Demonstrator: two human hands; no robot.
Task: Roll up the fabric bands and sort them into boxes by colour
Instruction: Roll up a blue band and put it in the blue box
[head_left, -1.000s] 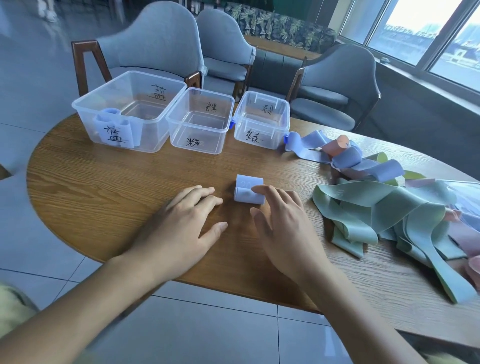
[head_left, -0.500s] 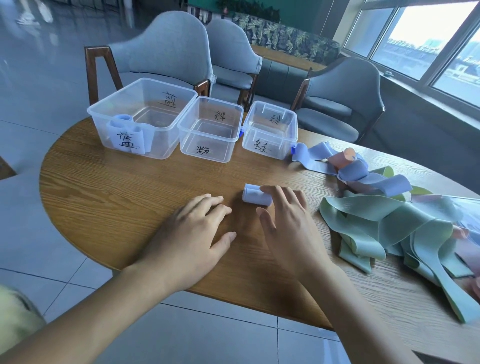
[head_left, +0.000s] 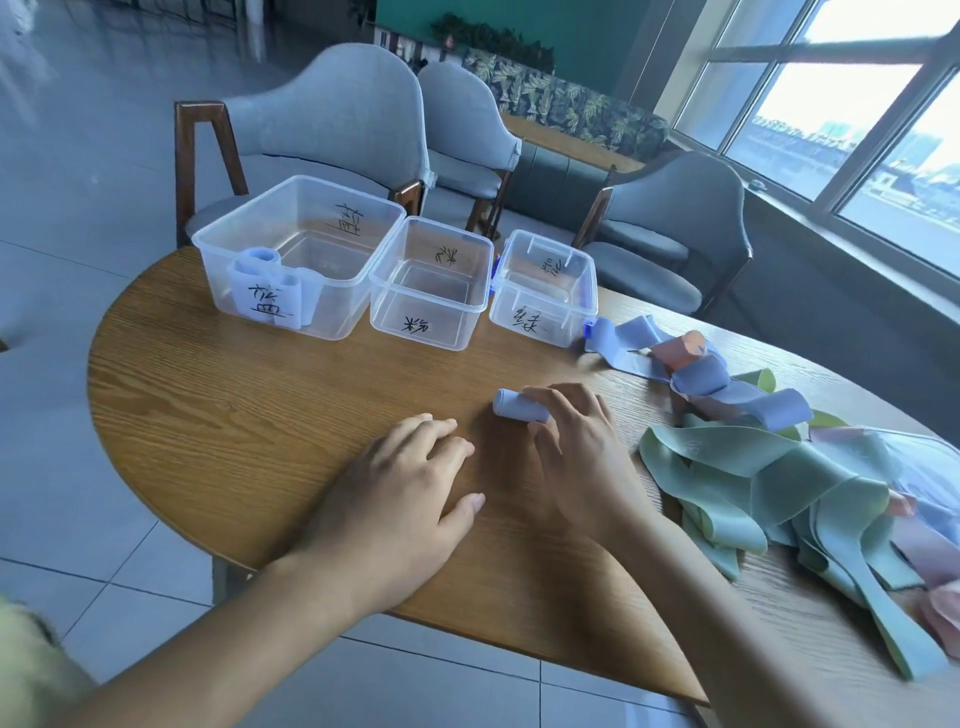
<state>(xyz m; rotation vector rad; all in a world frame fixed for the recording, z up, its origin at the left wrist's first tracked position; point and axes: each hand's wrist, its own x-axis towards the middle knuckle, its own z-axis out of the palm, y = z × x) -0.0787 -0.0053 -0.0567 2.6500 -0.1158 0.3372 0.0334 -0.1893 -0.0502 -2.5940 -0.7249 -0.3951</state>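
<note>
Three clear plastic boxes (head_left: 431, 283) stand at the back of the round wooden worktop (head_left: 234, 415). The left hand (head_left: 400, 499) lies flat, fingers relaxed. The right hand (head_left: 576, 457) presses straight fingers on the small rolled blue fabric band (head_left: 511, 405). Loose green fabric bands (head_left: 769, 488) lie at the right.

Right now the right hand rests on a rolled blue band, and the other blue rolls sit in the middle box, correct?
Not quite. In the head view the right hand does rest on the rolled blue band, but the other blue rolls sit in the left box; the middle box holds none.
</note>
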